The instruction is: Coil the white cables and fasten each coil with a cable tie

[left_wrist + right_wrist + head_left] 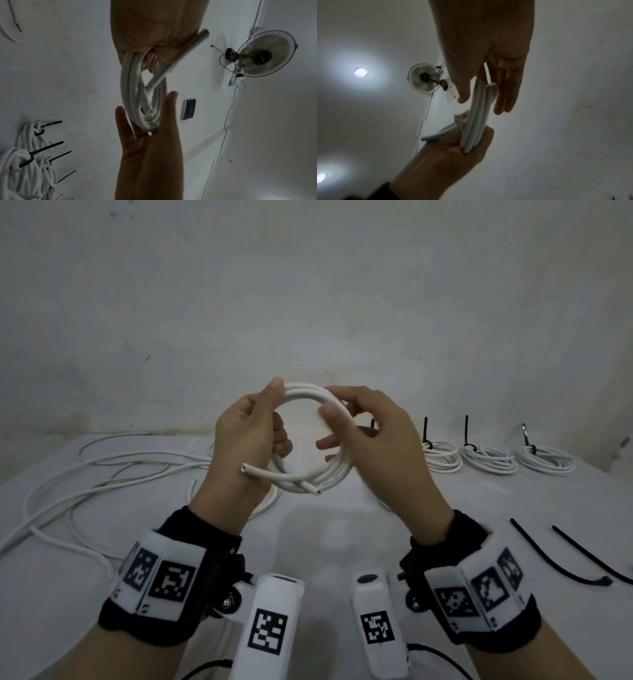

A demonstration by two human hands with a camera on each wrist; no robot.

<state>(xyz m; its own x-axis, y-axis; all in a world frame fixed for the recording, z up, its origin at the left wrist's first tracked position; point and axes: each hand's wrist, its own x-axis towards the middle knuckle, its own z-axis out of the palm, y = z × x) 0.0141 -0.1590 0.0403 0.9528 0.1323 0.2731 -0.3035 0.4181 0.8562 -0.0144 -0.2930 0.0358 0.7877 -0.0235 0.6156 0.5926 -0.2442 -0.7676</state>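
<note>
I hold a white cable coil (310,394) in the air above the table, with several loops stacked. My left hand (260,422) grips its left side, fingers curled round the loops and thumb on top. My right hand (366,426) holds the right side, thumb in front and fairly straight fingers behind. Two cut cable ends (318,491) stick out at the bottom of the ring. In the left wrist view the coil (130,83) hangs from my left hand (154,24) down to my right hand (150,155). In the right wrist view the coil (476,121) runs between both hands.
Three tied coils (489,461) with upright black ties stand in a row at the back right. Two loose black cable ties (556,558) lie at the front right. Loose white cables (102,474) sprawl over the table's left side. A wall stands just behind the table.
</note>
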